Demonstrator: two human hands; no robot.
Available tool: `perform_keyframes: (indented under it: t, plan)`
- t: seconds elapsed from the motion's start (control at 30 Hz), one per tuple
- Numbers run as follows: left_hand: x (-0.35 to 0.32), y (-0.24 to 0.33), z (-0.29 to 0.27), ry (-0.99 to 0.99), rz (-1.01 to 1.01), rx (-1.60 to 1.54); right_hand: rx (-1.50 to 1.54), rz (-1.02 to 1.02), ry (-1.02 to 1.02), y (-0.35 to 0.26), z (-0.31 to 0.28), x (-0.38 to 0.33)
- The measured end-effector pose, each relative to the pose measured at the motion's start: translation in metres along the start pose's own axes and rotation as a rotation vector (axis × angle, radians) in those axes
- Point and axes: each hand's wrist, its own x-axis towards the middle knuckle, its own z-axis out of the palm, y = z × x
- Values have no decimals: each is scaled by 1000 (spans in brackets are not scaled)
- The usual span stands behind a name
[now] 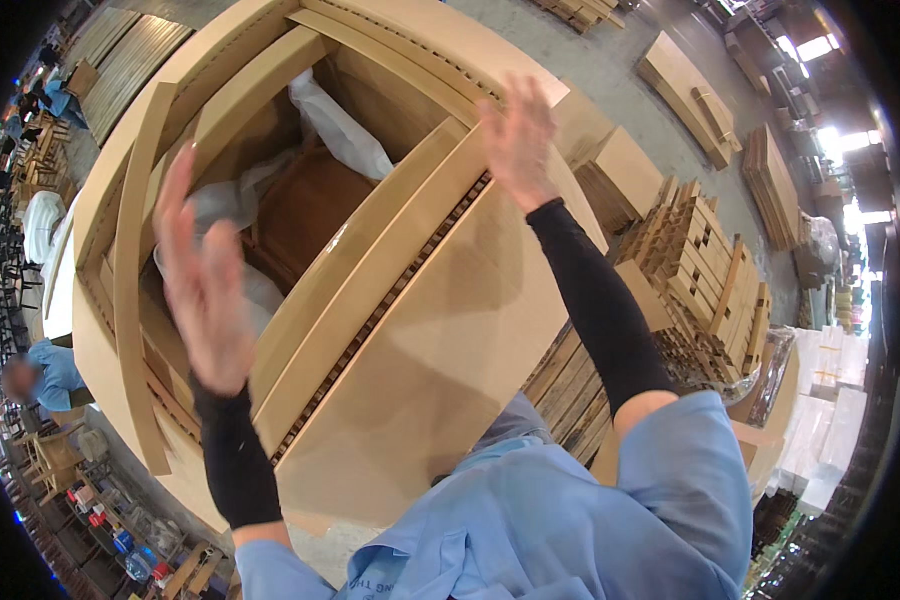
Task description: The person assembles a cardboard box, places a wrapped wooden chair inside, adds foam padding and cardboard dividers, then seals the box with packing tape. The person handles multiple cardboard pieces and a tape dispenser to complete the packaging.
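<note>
1. At the far left of the big cardboard box (440, 370), I see another person in a blue shirt (55, 372) beside wooden chair frames (55, 455); the face is blurred.
2. My left hand (205, 290) hovers over the box's left side, fingers spread and palm flat, grasping nothing. It is motion-blurred, so I cannot tell whether it touches the cardboard. A black sleeve (235, 460) covers the forearm.
3. The box, tall and open at the top, fills the middle of the view. Its near flap (370, 290) shows a corrugated edge running diagonally across the opening.
4. Inside the box, below the flaps, I see a dark brown wooden piece (305, 210) with clear plastic wrap (340, 130) around it.
5. My right hand (518, 140) is raised at the box's upper right corner, fingers extended, unclenched and holding nothing; it seems to be at or just above the flap edge.
6. To the right of the box, stacks of wooden parts (705, 270) sit on the floor.
7. Further right of the box stand flat cardboard sheets (685, 90) and white foam blocks (830, 410).
</note>
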Motion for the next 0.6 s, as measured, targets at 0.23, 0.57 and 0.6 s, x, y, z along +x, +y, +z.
perform_keyframes:
  t: [0.23, 0.57, 0.6]
  plan:
    - [23, -122, 209, -613, -260, 739, 375, 528, -97, 38, 25, -15]
    - [104, -96, 207, -360, 333, 618, 310, 574, -101, 31, 12, -42]
    - [98, -107, 216, -413, 329, 593, 327, 564, -95, 28, 13, -40]
